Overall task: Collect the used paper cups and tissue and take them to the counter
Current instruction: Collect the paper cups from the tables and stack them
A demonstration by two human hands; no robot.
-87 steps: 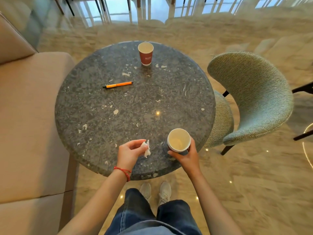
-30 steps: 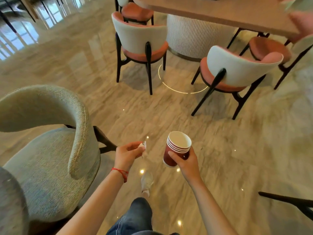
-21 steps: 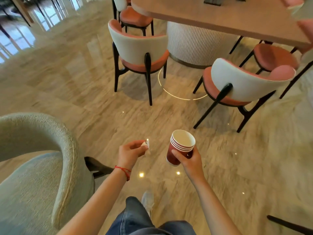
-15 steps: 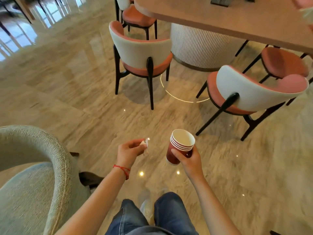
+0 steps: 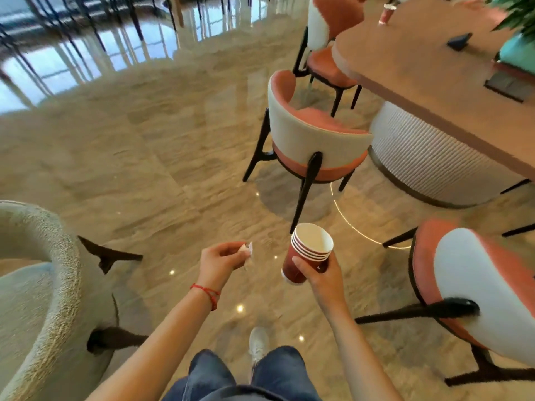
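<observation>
A polished beige stone floor fills the view, with small ceiling lights mirrored in it. On the near left stands a pale green upholstered chair with dark legs. Ahead on the right, a white-backed chair with an orange seat is drawn up to a long tan table on a ribbed white base; a second such chair stands at the near right, close beside the right arm, and a third sits farther back along the table. On the far end of the table stands a lone red cup, blurred, and a dark flat object lies nearer.

The stack of paper cups is held in the air above the floor, tilted to the left, red-brown outside and cream inside, with four rolled rims nested. The right hand grips it from below, thumb and fingers curled round the wall. The left hand, a red string at its wrist, pinches a small crumpled white tissue between thumb and fingertips, just left of the cups.
</observation>
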